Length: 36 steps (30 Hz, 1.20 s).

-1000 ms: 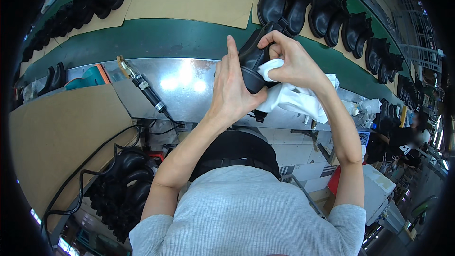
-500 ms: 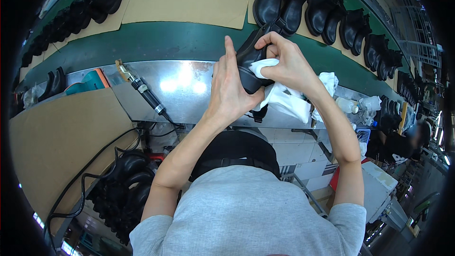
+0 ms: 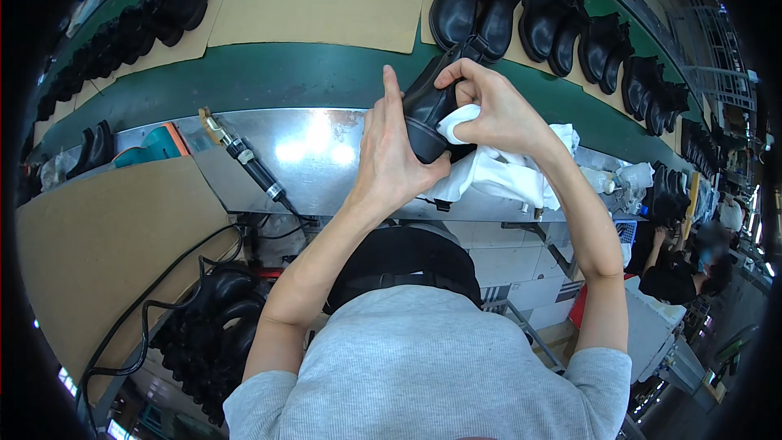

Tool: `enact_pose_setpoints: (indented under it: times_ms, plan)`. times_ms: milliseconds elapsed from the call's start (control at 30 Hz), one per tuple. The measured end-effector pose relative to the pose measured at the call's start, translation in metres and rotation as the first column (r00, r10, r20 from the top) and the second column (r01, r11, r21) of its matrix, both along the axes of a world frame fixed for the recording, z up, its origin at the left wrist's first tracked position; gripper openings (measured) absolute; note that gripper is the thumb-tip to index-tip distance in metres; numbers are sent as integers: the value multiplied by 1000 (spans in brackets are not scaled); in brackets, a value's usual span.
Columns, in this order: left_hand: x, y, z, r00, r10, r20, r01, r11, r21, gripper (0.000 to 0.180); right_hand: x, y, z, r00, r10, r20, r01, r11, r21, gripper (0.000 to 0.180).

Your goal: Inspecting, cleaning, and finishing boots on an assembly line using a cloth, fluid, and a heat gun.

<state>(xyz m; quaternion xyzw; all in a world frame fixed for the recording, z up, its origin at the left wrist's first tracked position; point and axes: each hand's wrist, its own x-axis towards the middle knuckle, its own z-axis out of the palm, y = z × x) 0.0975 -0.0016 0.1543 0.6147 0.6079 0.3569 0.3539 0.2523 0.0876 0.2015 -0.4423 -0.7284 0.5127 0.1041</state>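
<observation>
A black leather boot (image 3: 425,102) is held up in front of me over the metal ledge, its heel end toward me. My left hand (image 3: 387,145) grips it from the left, thumb under the heel and index finger pointing up. On its right side my right hand (image 3: 501,110) pinches a bunched white cloth (image 3: 460,121) against the leather near the heel. The rest of the cloth (image 3: 501,178) hangs below that hand over the ledge. The side of the boot facing my right palm is partly hidden.
Pairs of black boots (image 3: 554,28) line cardboard on the green bench (image 3: 318,73), with more boots (image 3: 167,8) at far left. A corded black hand tool (image 3: 248,161) lies on the metal ledge (image 3: 326,143). Black footwear (image 3: 220,318) fills a container lower left. A person (image 3: 692,265) works at right.
Both hands keep hold of the boot and cloth with only a slight shift. The hanging cloth has spread and settled differently. The person at far right has come further into view.
</observation>
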Motion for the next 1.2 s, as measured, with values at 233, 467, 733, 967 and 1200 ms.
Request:
enact_pose_setpoints:
  times_ms: [233, 467, 733, 967, 1200]
  plan:
    - [-3, 0, -1, 1000, -9, -10, 9, 1000, 27, 113, -2, -5, 1, 999, 5, 32, -8, 996, 91, 43]
    - [-3, -3, 0, 1000, -12, -11, 12, 1000, -25, 117, -11, -16, 0, 992, -117, 42, 111, 987, 118, 45]
    - [0, 1, -4, 1000, -19, 0, 19, 999, 34, 114, -14, -19, 6, 979, -197, 46, 194, 978, 72, 45]
    - [-22, 11, -4, 995, -86, 54, 89, 995, -52, 117, 2, -15, -10, 996, -13, -93, 25, 992, 125, 50]
    - [-35, 23, -2, 986, -150, 72, 156, 983, -94, 121, -2, -9, -18, 980, -81, -180, 83, 997, 6, 51]
